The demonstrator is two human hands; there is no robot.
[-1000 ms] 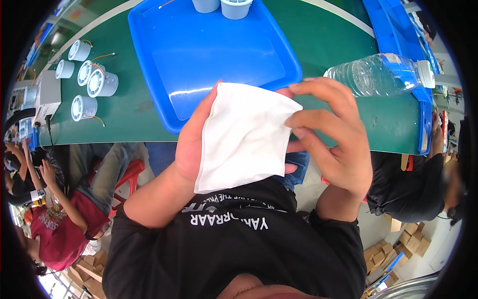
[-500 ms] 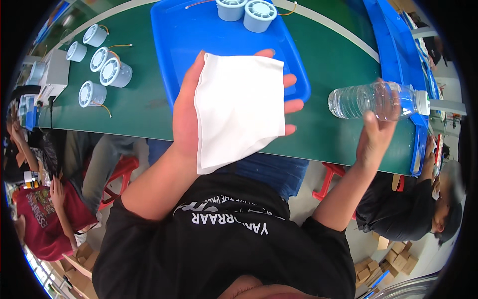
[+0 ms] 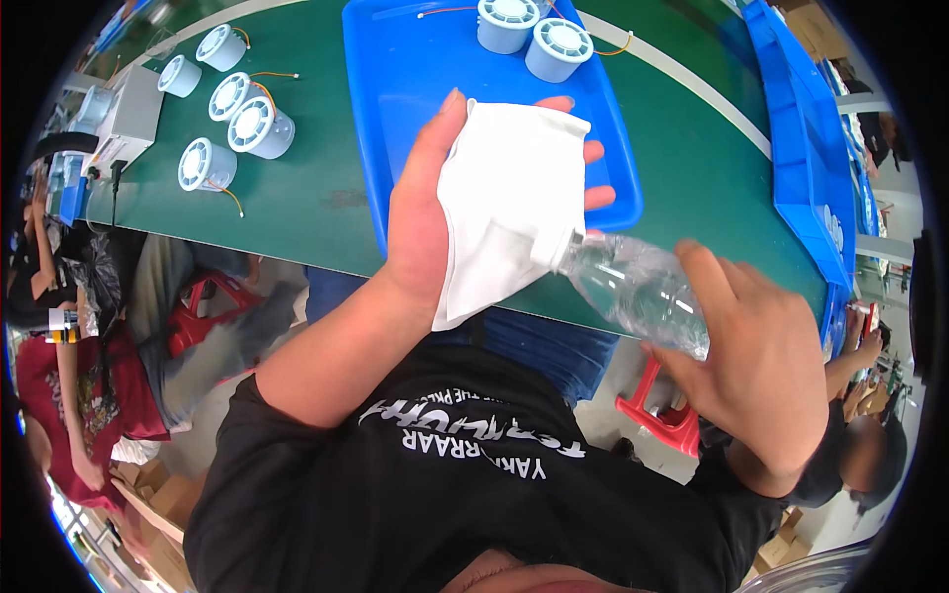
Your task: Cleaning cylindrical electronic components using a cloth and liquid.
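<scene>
At the centre of the frame, a white cloth lies spread over the palm of the left grip, whose fingers are stretched out wide beneath it, their tips showing past its right edge. The right grip is closed around a clear bottle, tilted so that its neck end meets the cloth's lower right corner.

As for progress, the cloth is laid out and the bottle brought to it; that contact looks under way rather than finished. No wet patch can be made out on the cloth, and the white of cap and fabric merge, so I cannot tell whether the bottle is uncapped or anything has come out. Whatever the dampening may require, if that is what this is, appears left to do.

Just beyond the cloth, a blue tray sits on the green bench, with pale round units near its top edge. In the upper left, five more such pieces, some trailing wires, stand on the bench; neither hand touches them. Farther out are a grey box at upper left and a blue rack at upper right.
</scene>
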